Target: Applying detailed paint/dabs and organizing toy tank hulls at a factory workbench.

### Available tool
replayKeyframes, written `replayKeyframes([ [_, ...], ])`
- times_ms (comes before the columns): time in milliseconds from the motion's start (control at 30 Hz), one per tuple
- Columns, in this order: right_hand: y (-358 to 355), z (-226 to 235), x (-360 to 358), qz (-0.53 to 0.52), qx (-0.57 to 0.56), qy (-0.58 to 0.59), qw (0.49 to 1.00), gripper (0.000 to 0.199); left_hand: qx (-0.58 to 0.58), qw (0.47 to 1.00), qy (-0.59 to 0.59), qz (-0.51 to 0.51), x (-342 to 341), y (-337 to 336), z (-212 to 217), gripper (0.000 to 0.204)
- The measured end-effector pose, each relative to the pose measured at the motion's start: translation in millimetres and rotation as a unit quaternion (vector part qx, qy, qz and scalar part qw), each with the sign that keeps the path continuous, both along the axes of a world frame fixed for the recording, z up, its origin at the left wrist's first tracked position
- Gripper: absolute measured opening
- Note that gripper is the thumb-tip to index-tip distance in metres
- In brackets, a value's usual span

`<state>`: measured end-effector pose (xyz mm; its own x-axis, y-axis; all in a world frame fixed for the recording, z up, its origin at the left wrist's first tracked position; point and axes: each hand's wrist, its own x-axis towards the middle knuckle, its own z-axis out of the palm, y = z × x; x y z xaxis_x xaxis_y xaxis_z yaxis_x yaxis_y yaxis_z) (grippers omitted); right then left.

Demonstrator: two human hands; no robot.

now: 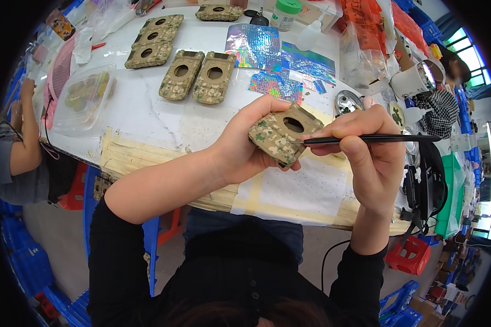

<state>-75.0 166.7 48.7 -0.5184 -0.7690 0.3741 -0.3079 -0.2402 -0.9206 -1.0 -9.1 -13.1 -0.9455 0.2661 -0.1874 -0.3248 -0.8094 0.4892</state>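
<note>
My left hand (237,143) grips a tan toy tank hull (271,136) with a digital camouflage pattern and a round hole in its top. In my right hand (373,163) is a slim black tool, apparently tweezers (390,138), pinched between thumb and fingers. Its tip meets the hull's edge near the hole; whether anything is in the tip is too small to tell. Two similar hulls, one on the left (181,75) and one on the right (214,77), lie side by side beyond my left hand. Shiny holographic sheets (253,46) lie farther back.
More camouflage hulls (155,41) lie at the far left, near a clear plastic box (84,101). A green-lidded jar (285,15) stands at the back. Metal tins (348,102) and a black bag (433,174) are on the right. Another person's arm (27,125) shows at left.
</note>
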Motion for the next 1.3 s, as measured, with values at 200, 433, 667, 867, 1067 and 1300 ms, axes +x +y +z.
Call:
replayKeyframes([
  [200,0.7,-3.7,0.5,0.0,-0.017,-0.01,1.0,0.009,0.0,1.0,0.0,-0.004,-0.2,-0.9,-1.0,0.037],
  [433,2.1,-4.4,-1.1,-0.014,0.0,0.033,0.999,0.009,-0.008,0.997,-0.063,0.04,-0.4,5.9,11.3,0.041],
  [667,2.8,-2.8,-0.4,-0.027,0.01,0.049,0.998,0.01,-0.011,0.997,-0.066,0.043,0.0,6.3,13.6,0.04],
  [867,2.9,-3.8,-0.1,-0.028,0.007,0.047,0.998,0.011,-0.017,0.997,-0.068,0.042,0.3,6.2,12.8,0.039],
  [1067,3.1,-3.8,-0.1,-0.03,0.009,0.048,0.998,0.011,-0.021,0.997,-0.069,0.042,0.4,6.0,13.0,0.039],
  [1300,3.1,-4.2,0.0,-0.029,0.006,0.048,0.998,0.011,-0.016,0.997,-0.063,0.04,0.1,5.5,10.7,0.04],
])
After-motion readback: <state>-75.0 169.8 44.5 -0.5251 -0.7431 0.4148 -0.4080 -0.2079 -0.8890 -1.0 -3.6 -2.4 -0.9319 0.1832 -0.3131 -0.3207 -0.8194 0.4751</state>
